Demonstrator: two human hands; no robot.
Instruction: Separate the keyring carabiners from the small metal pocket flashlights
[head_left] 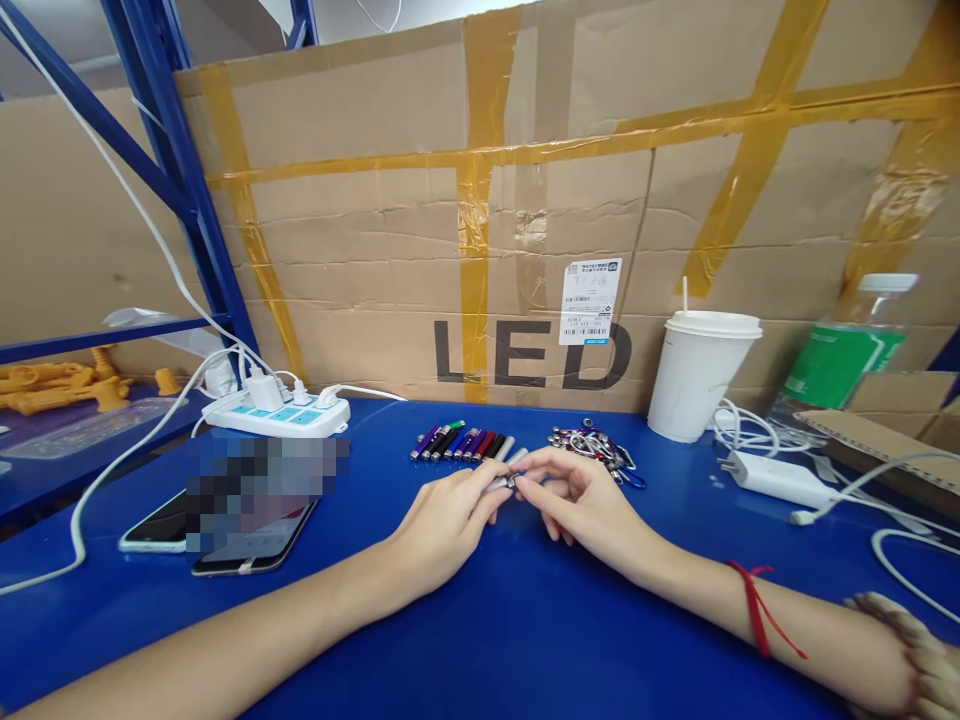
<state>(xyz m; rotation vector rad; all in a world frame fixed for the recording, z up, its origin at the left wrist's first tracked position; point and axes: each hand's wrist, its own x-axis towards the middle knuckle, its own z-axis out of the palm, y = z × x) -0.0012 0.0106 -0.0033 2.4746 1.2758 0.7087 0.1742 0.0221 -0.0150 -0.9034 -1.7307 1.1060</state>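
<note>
In the head view, my left hand (454,510) is closed around a slim silver tube (498,484), pen-like and mostly hidden by the fingers. My right hand (581,495) pinches a small shiny metal piece (513,480) at the tube's right end, too small to make out its kind. Both hands meet just above the blue table (517,630). Right behind them lies a row of slim metal tubes (457,442) in purple, black, blue, red, silver and green. To the right of that row is a pile of small carabiner clips with metal rings (592,445).
At the left stand a white power strip (281,412) with plugs and two phones (259,545), partly blurred. On the right are a white cup with a straw (697,375), a green-labelled bottle (840,350), a charger (780,480) and loose cables. A large cardboard box (360,270) walls the back.
</note>
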